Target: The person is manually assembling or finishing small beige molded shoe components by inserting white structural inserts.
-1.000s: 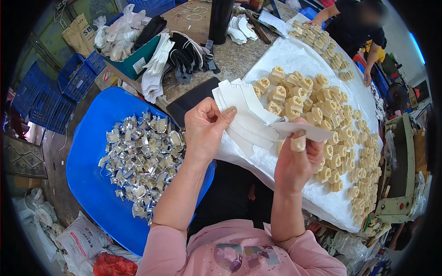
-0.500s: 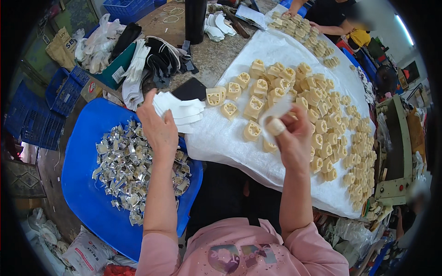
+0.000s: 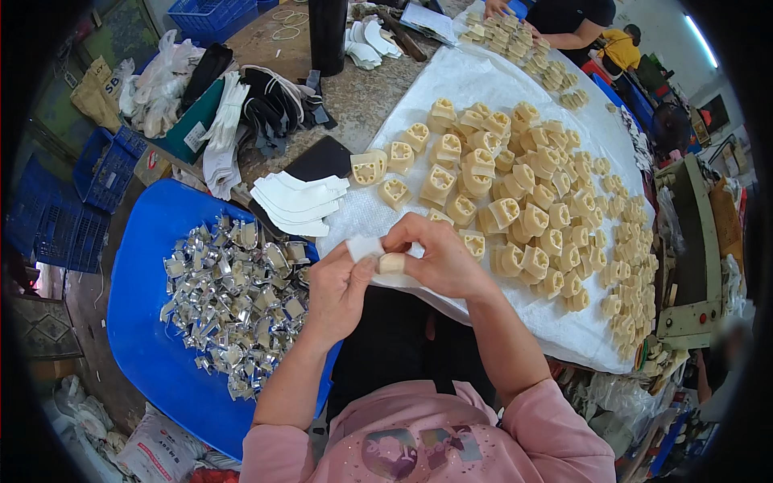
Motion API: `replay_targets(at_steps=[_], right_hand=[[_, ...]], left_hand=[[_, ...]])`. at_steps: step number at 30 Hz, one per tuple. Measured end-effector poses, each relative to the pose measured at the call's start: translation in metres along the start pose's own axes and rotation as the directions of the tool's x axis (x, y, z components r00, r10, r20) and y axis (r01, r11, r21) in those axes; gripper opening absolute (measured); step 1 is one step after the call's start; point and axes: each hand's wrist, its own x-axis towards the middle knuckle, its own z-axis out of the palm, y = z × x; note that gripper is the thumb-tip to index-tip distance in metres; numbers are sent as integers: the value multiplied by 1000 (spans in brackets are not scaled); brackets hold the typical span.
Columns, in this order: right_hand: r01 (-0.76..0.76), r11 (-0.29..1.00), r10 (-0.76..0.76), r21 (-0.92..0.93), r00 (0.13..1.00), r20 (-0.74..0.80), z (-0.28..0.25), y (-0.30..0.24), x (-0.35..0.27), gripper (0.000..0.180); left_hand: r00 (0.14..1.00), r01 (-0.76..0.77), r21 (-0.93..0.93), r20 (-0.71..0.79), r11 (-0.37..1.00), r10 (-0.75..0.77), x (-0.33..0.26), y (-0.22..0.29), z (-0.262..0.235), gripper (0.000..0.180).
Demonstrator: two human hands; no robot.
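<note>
A small cream plastic part (image 3: 392, 262) sits between both hands, with a white paper strip (image 3: 364, 246) against it. My left hand (image 3: 338, 291) pinches the strip and the part from the left. My right hand (image 3: 439, 256) grips the part from above and the right. Just beyond them lies a stack of white paper strips (image 3: 296, 204) beside a dark flat pad (image 3: 320, 161). Many cream plastic parts (image 3: 515, 201) are spread over a white sheet (image 3: 451, 88) to the right.
A blue tray (image 3: 149, 338) at the left holds a heap of shiny silver metal pieces (image 3: 233, 294). Gloves, bags and blue crates lie at the far left. Another person works at the table's far end (image 3: 568, 20). A grey machine (image 3: 692, 241) stands at the right.
My left hand left the paper stack and came back to the right hand with one white strip. Both hands have dropped closer to my body and now meet on the cream part.
</note>
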Motion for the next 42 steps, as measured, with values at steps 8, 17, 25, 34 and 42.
replay_targets(at_steps=[8,17,25,34,42], right_hand=[[-43,345,-326,-938,931,-163,-9,25,37,10],[71,515,-286,-854,954,-93,-1,-16,5,7],[132,377,-131,-917,987,88,-2,-16,-5,12],[198,547,-78,-813,979,186,-7,-4,-9,38],[192,834,-282,-518,954,-100,-3,-7,-28,29]], left_hand=[[907,275,-624,-85,731,-413,-5,-2,-4,39],[860,284,-713,-106,641,-499,-16,-3,-8,36],[844,281,-781,-75,557,-531,-13,7,-2,36],[827,277,-785,-100,554,-554,-19,4,-4,39],[850,286,-731,-105,620,-516,-26,6,-9,40]])
